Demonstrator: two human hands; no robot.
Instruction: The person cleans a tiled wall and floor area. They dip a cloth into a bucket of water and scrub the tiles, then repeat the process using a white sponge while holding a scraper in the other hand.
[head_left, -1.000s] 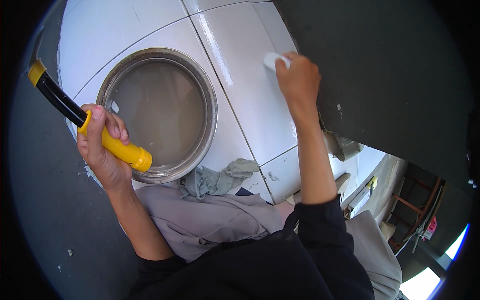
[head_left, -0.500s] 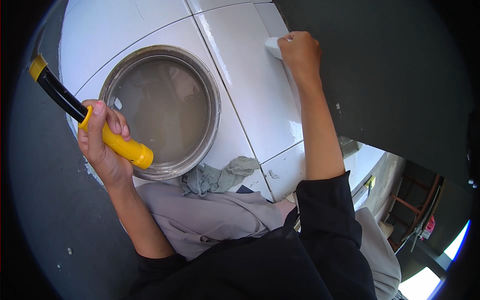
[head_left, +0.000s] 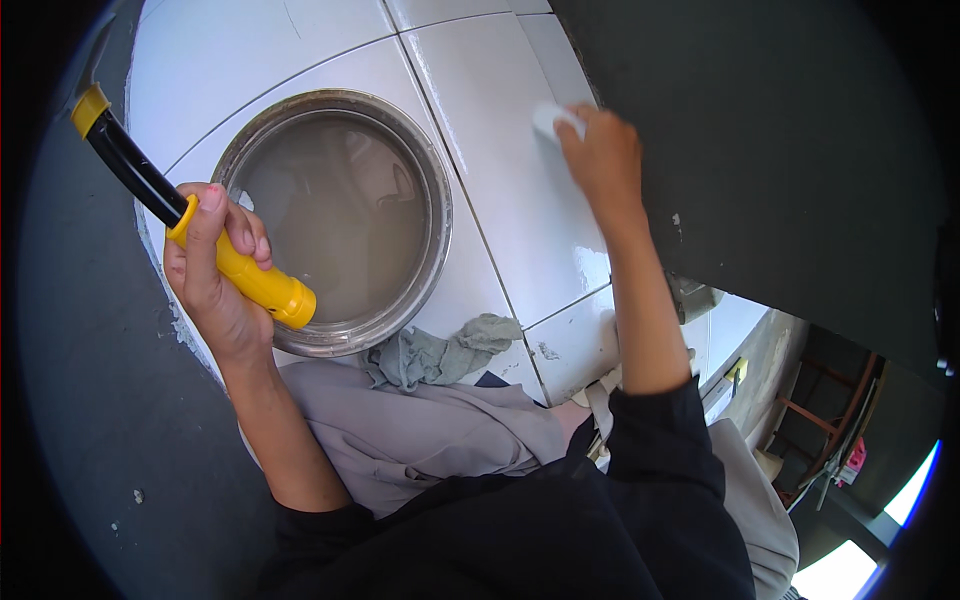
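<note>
My left hand is wrapped round the yellow grip of a yellow-and-black-handled tool. The tool's thin grey metal end reaches toward the far left rim, where its kind cannot be made out. Just right of this hand sits a round metal basin of cloudy greyish water. My right hand is closed on a small smooth white piece and presses it to a white floor tile, close to the dark wall. The hand covers part of that piece, and its kind is unclear.
A crumpled grey-green rag lies between the basin and my knee. A dark wall borders the tiles on the right, and dark ground on the left. Farther right are a brown wooden frame and a pink object.
My right hand has slid the white piece nearer to me along the tile. My left hand keeps its hold on the tool; the view has shifted slightly.
</note>
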